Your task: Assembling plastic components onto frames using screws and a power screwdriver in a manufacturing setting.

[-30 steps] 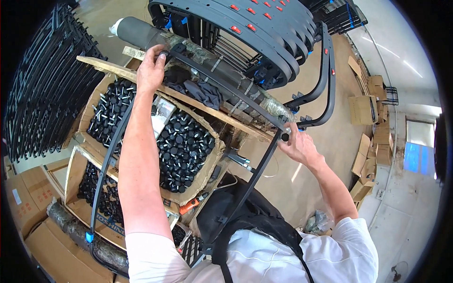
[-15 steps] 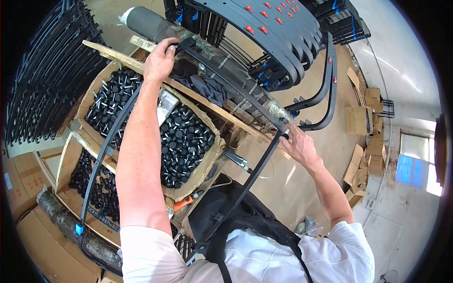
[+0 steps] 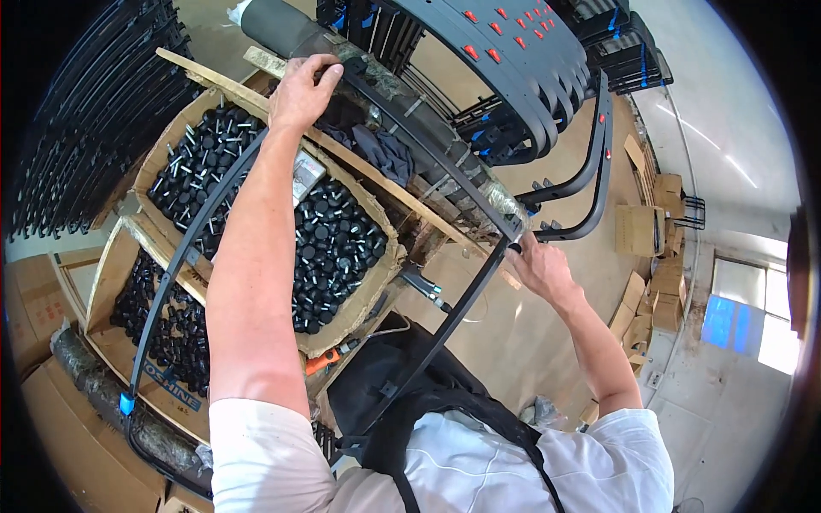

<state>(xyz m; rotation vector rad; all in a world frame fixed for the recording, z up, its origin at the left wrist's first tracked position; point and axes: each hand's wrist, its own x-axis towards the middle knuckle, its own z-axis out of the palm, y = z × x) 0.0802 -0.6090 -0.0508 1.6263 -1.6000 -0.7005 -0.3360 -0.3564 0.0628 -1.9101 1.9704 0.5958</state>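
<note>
A black metal tube frame lies across in front of me, bent into corners with a curved side running down the left. My left hand is at its far corner, thumb and fingers curled together; what they pinch is hidden. At the right corner, my right hand pinches a black screw-in foot against the tube end. Beneath my left arm, an open cardboard box holds many black-headed feet with bright metal studs. A small pale box lies among them.
Another carton with small black parts stands at lower left. An orange-handled tool lies beside the boxes. A padded roll and a wooden strip run beneath the frame. Curved black frames are stacked beyond; more racks stand left.
The view has shifted slightly. My left hand has moved a little toward the frame's far corner. My right hand stays at the right corner, and the foot's bright stud no longer shows.
</note>
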